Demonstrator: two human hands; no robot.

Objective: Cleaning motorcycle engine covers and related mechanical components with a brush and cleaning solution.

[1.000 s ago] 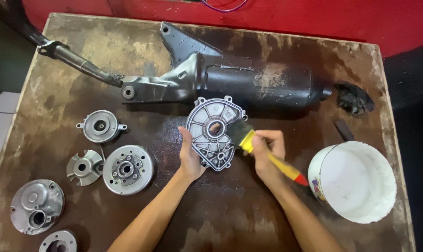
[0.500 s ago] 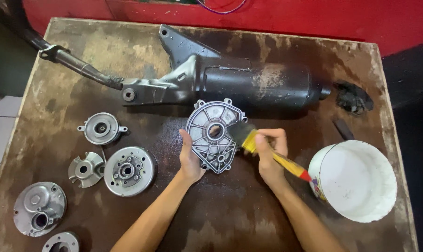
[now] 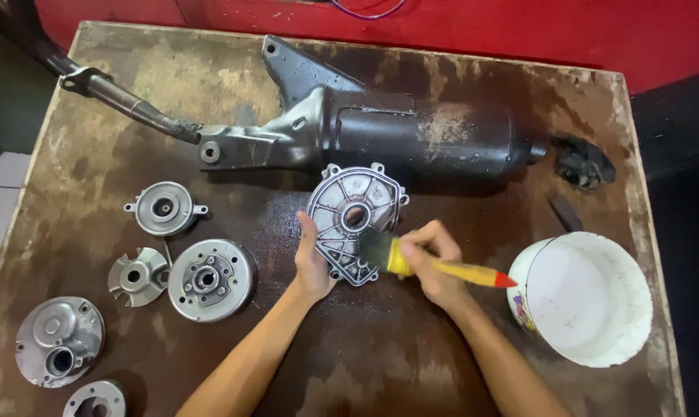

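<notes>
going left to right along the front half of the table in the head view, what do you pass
round housing cover → finned fan piece → flywheel disc → left hand → paintbrush in right hand → white bucket

The left hand [image 3: 312,266] steadies a grey metal cover plate [image 3: 355,220] on the stained table [image 3: 457,363]. At its three o'clock, the right hand [image 3: 434,262] grips a yellow-handled brush [image 3: 434,266], bristles apparently touching the plate. A white bucket [image 3: 585,297] sits further toward three o'clock.
</notes>
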